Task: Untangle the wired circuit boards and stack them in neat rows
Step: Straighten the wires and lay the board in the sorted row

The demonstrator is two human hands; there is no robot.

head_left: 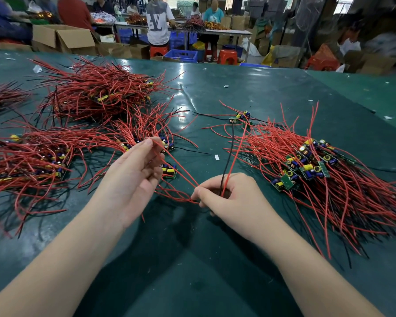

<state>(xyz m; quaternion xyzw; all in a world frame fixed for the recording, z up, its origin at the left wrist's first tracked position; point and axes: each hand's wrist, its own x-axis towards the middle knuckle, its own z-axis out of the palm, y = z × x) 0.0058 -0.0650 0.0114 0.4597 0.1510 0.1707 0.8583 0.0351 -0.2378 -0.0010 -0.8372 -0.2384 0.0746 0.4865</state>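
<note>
My left hand (pixel 135 172) pinches red wires between thumb and fingers, just in front of a small tangle of boards (pixel 146 138). One small green circuit board (pixel 169 171) lies right beside that hand. My right hand (pixel 224 195) grips a red and a black wire that run up to a single board (pixel 240 117) lying apart on the green table (pixel 215 271). A red wire stretches between both hands. At the right lies a pile of boards (pixel 306 165) with their red wires fanned toward me.
More heaps of red-wired boards lie at the left (pixel 32 161) and far left (pixel 96 92). Small white scraps (pixel 216 157) dot the table. Beyond the far edge, people sit at other tables among cardboard boxes (pixel 64 38), blue crates (pixel 181 55) and red stools (pixel 226 56).
</note>
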